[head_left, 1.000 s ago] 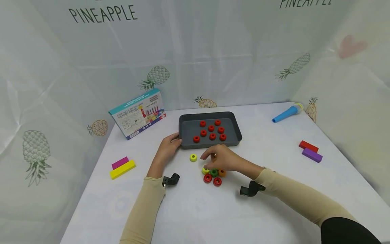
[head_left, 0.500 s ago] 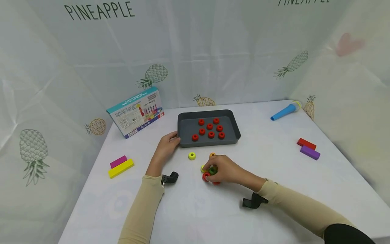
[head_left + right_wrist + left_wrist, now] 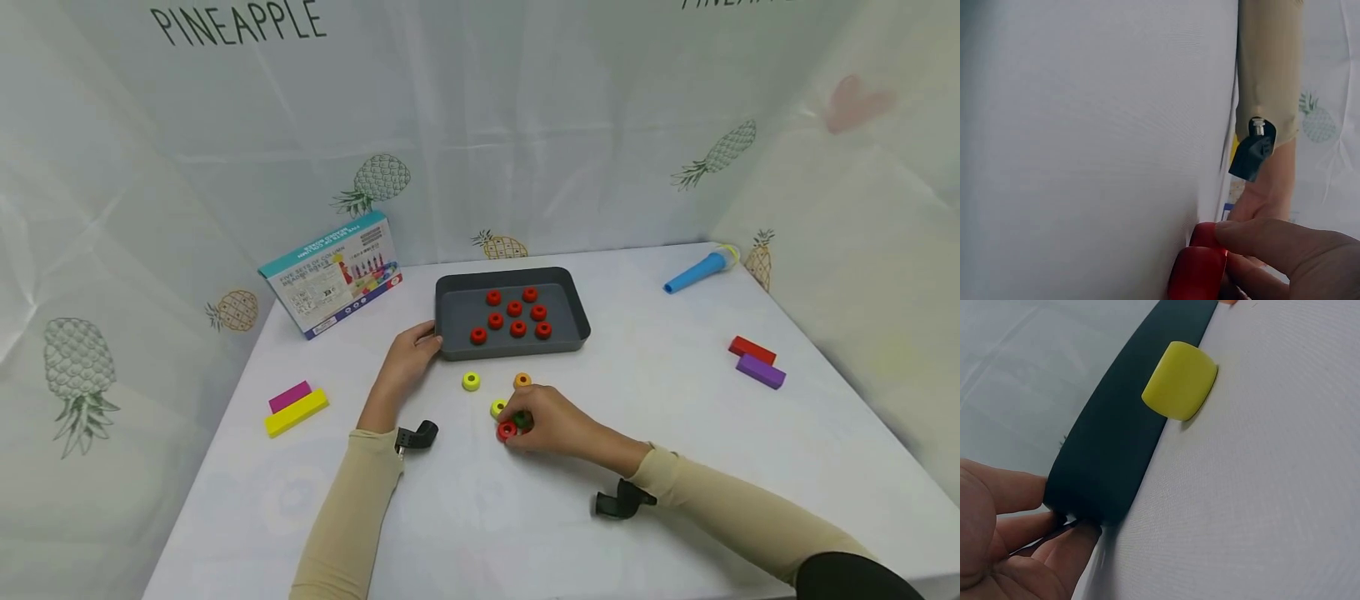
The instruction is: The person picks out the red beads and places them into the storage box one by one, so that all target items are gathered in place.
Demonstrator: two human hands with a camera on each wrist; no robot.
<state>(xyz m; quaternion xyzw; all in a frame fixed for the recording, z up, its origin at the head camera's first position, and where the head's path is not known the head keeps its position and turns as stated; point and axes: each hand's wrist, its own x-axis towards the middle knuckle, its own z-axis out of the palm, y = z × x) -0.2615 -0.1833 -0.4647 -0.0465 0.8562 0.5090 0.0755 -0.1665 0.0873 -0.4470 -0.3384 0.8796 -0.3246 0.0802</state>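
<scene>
My left hand [image 3: 408,360] grips the near left corner of a dark grey tray [image 3: 513,351], thumb above and fingers at the underside in the left wrist view. Several red ring-shaped beads [image 3: 514,308] lie in the tray. With thumb and index finger, my right hand [image 3: 551,423] pinches a red bead [image 3: 507,431] on the table. A green bead [image 3: 522,420] sits partly hidden under that hand, beside a yellow-green bead [image 3: 498,407]. Another red bead [image 3: 1197,275] shows in the right wrist view, hidden by the hand from above.
Between tray and hands are a yellow bead [image 3: 471,381] and an orange bead [image 3: 522,380]. Yellow [image 3: 297,412] and magenta [image 3: 289,397] blocks lie left; red [image 3: 752,350] and purple [image 3: 761,371] blocks lie right. A printed box [image 3: 333,275] and blue cone-shaped toy [image 3: 696,272] stand farther back.
My right hand has come down toward me from above the bead cluster and closed on a red bead. The orange bead near the tray is now uncovered. My left hand stays at the tray.
</scene>
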